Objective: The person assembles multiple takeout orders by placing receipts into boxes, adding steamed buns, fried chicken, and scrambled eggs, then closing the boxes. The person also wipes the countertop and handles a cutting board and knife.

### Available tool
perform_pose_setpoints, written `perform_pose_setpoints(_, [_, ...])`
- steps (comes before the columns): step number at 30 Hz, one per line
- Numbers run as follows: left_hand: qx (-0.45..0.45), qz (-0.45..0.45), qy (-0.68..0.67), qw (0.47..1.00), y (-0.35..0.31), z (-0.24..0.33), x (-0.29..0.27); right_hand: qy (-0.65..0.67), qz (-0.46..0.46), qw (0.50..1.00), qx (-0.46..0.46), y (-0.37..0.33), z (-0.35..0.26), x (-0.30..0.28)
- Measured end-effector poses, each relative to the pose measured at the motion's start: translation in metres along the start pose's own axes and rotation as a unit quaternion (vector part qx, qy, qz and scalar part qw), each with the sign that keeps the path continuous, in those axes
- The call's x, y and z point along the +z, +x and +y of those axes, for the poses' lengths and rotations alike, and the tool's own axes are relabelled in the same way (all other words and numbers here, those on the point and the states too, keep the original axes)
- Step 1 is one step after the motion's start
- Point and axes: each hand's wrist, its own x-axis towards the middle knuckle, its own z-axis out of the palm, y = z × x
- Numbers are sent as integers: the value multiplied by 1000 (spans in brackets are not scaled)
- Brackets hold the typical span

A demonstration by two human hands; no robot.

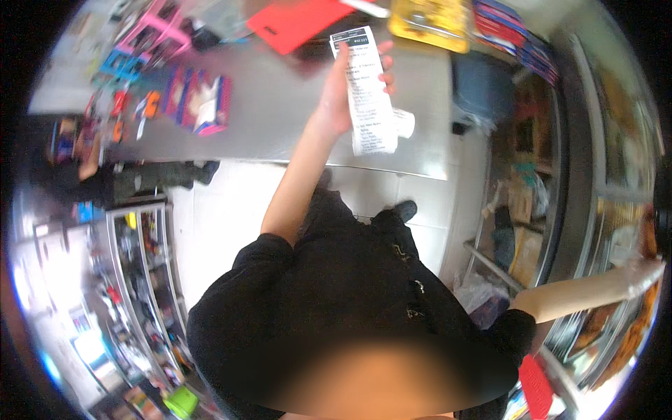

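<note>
A long white printed paper receipt (371, 105) is gripped in my left hand (337, 91), the thumb on its front and the fingers curling around its right edge. Its lower end curls over, above the front part of the steel table (273, 98). Far out to the right, my right arm stretches to a metal-framed shelf unit (595, 210). There my right hand (638, 274) is at the dark rim of the picture. It is whitish and blurred, and its fingers are too unclear to show whether they hold anything.
On the table lie a red cutting board (290, 26), a yellow tray (428, 24) and a purple-and-pink box (203, 101). A blue bin (483, 87) stands beyond the table's right end. Another person (84, 164) stands at the left, near a metal rack (143, 259).
</note>
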Motion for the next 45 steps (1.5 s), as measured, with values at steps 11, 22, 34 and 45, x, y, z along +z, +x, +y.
perform_pose_setpoints(11, [357, 538, 681, 347, -256, 202, -216, 375, -496, 643, 446, -408, 18, 464])
perform_pose_setpoints(22, [124, 456, 596, 650, -246, 265, -316, 160, -619, 666, 384, -606, 58, 672])
perform_pose_setpoints(34, [196, 442, 306, 820, -208, 220, -325, 11, -627, 750, 209, -592, 95, 644])
perform_pose_setpoints(45, [196, 493, 531, 660, -292, 295, -281, 184, -364, 797, 446, -503, 36, 621])
